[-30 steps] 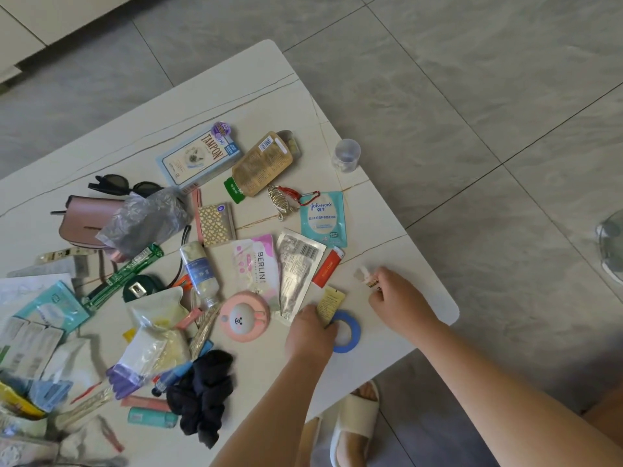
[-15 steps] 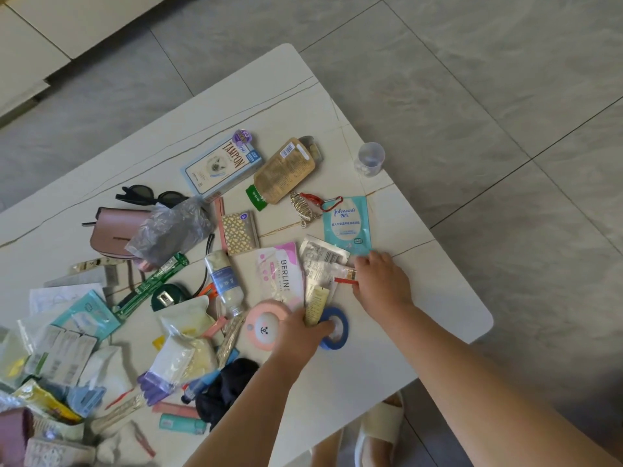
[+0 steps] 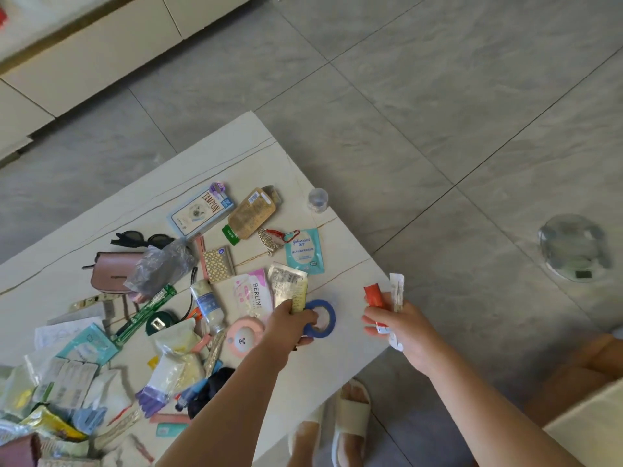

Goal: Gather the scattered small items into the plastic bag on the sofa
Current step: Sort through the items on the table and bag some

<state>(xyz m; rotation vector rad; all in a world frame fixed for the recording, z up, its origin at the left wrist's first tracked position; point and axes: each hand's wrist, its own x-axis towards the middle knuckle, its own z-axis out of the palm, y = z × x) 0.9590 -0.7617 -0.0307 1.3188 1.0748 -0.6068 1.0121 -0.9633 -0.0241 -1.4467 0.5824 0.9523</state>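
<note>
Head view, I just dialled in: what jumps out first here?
A white table crowded with scattered small items: sachets, a TAMPON box, sunglasses, a pink pouch. At its near right corner the left hand grips a blue tape ring and a yellow sachet. The right hand, just off the table edge, holds a red sachet and a white packet.

A home living room: grey tiled floor [image 3: 438,112], low white table [image 3: 236,156] strewn with toiletries, cream cabinet [image 3: 101,45] at eleven o'clock, slippers [image 3: 350,416] at six.
</note>
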